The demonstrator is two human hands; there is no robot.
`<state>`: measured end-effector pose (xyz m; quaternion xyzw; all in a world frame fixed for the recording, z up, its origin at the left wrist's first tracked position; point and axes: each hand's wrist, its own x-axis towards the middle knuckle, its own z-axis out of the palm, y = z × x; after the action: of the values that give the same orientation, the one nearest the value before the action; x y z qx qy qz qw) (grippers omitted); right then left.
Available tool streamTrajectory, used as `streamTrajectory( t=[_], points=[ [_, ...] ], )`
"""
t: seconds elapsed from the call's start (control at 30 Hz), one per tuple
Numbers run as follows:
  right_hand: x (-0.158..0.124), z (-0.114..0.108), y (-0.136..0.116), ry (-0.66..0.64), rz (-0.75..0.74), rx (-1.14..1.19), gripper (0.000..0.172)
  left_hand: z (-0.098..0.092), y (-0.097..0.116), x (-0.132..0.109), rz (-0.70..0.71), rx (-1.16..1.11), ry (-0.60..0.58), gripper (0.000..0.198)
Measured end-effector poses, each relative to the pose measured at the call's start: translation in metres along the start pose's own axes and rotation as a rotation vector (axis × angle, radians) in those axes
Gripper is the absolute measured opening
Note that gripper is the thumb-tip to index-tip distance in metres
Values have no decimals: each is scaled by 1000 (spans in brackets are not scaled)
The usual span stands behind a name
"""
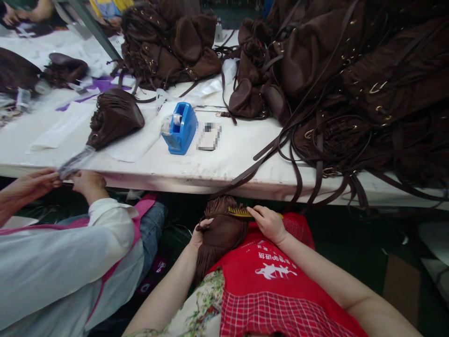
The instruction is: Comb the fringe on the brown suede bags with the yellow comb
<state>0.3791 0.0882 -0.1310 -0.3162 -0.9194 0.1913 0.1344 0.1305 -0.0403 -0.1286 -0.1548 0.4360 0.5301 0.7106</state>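
A dark brown fringed bag [224, 234] rests on my lap against a red apron [270, 262]. My left hand [199, 232] grips the bag at its left side, fingers partly hidden by it. In my right hand [268, 223] is a yellow comb [238, 212], its teeth at the fringe along the bag's upper edge. The comb's handle runs under my fingers and shows again to the right of the hand.
The white table [238, 159] edge lies just beyond the bag. A blue tape dispenser [181, 128] and a blurred-out flat item [209, 136] stand on it. Brown bags [315, 65] with trailing straps are piled right. A co-worker's hands [75, 180] hold clear plastic at left.
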Motion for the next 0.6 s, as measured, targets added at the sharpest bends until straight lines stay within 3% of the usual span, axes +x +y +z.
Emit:
streamTrajectory(
  t=[0.13,0.2,0.3,0.4,0.47,0.6],
  points=[
    [7,-6,12,81,289,92,33,0,2,0,17,47,36,10],
    [9,-13,11,145,361,155,31,1,2,-1,22,56,50,10],
    [1,-24,-8,204,199,295,32,8,0,-8,63,113,37,9],
    [-17,-24,-27,27,-127,296,41,26,10,-25,189,493,-52,15],
    [-24,-17,-23,29,-114,195,47,44,31,-40,317,942,-148,21],
    [-20,-25,15,400,-29,33,51,85,107,-88,554,1306,-249,24]
  ],
)
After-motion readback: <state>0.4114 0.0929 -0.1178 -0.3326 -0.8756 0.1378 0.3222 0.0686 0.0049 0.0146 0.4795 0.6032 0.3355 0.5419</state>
